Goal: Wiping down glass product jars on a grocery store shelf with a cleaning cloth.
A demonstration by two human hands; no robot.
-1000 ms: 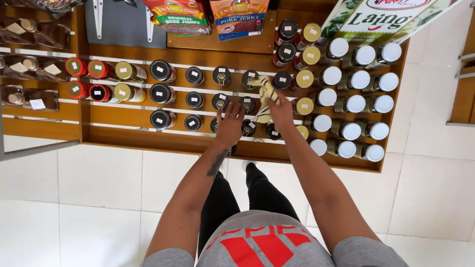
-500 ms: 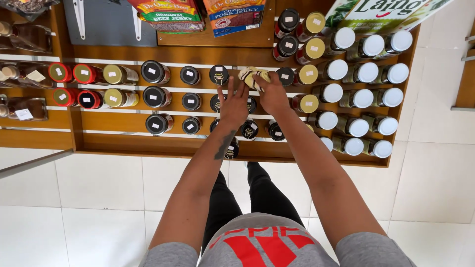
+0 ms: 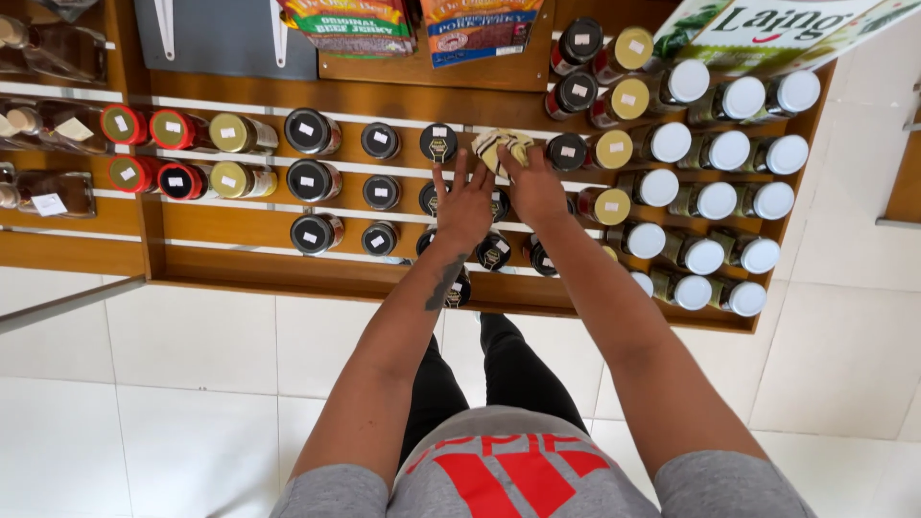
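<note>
**Inspector:** Head view, looking straight down your arms at a wooden shelf unit [image 3: 240, 278]. Your right hand [image 3: 533, 188] is closed around a crumpled cloth [image 3: 501, 146], pale with dark markings, and presses it to the shelf rail just past your fingertips.

**Operator:** And my left hand?

**Inspector:** Your left hand [image 3: 464, 203] lies flat, fingers spread wide, gripping nothing. It rests just beside your right hand, on the thumb side, its fingertips reaching up towards a black-lidded jar [image 3: 438, 143]. Whether the palm touches the jars beneath it, I cannot tell.

**Operator:** Where does the cloth sit in the row?

**Inspector:** Between two black-lidded jars: the one above your left fingertips and another [image 3: 566, 152] just outside your right hand. A gold-lidded jar [image 3: 610, 149] follows that one, further out.

**Operator:** What surrounds the hands?

**Inspector:** Outward of your right hand, rows of white-lidded jars [image 3: 729, 151] run to the shelf's edge. Outward of your left hand, black-lidded jars [image 3: 309, 131] in three rows, then gold lids [image 3: 228, 132] and red lids [image 3: 125, 125] further off. Beyond both hands, above the rail, two snack packets [image 3: 484, 29] hang. Below your wrists, small black jars [image 3: 493, 251] sit partly hidden by your forearms. White floor tiles [image 3: 192, 384] lie beneath.
</note>
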